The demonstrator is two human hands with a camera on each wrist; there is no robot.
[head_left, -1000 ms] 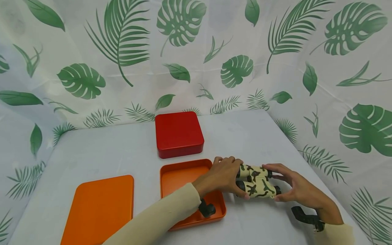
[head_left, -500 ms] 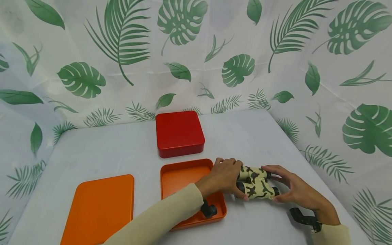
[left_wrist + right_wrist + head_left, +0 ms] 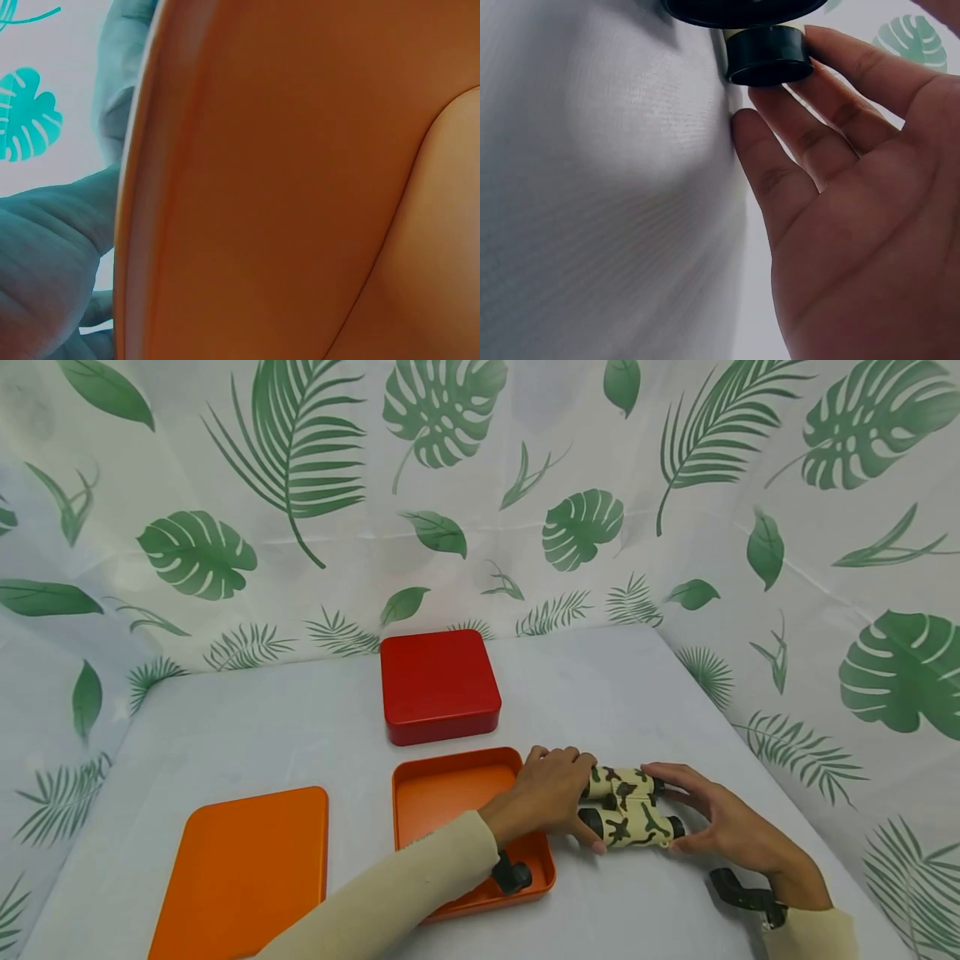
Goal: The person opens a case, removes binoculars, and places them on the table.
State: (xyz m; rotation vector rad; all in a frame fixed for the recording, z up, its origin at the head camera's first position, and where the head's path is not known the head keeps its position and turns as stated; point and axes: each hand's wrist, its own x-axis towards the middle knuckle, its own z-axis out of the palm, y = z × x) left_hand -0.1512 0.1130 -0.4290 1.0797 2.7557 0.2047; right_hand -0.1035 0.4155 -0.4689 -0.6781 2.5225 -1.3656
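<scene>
Working from the counter's (image 3: pixel 337 727) left edge, we first see an orange lid (image 3: pixel 247 868), flat and nearer that edge than the right one, its lower part cut off in the head view. To its right, close to the middle of the far edge, sits a closed red box (image 3: pixel 441 681). Just in front of that we have an open orange box (image 3: pixel 450 785), with the left sleeve (image 3: pixel 405 881) crossing over it.

The left hand (image 3: pixel 551 787) reaches past this box's right rim. We see its fingers bent round the left end of the camouflage binoculars (image 3: pixel 637 822), thumb on the near barrel and the rest over the far one.

The binoculars lie crosswise, right of the orange box and toward the counter's right edge. At their right end, the right hand (image 3: pixel 727 822) has its thumb and forefinger set wide apart, bent in to hold the black eyepieces from both sides; its other fingers sit close by. Beyond the right edge we see a leaf-print cloth (image 3: pixel 885 577).
</scene>
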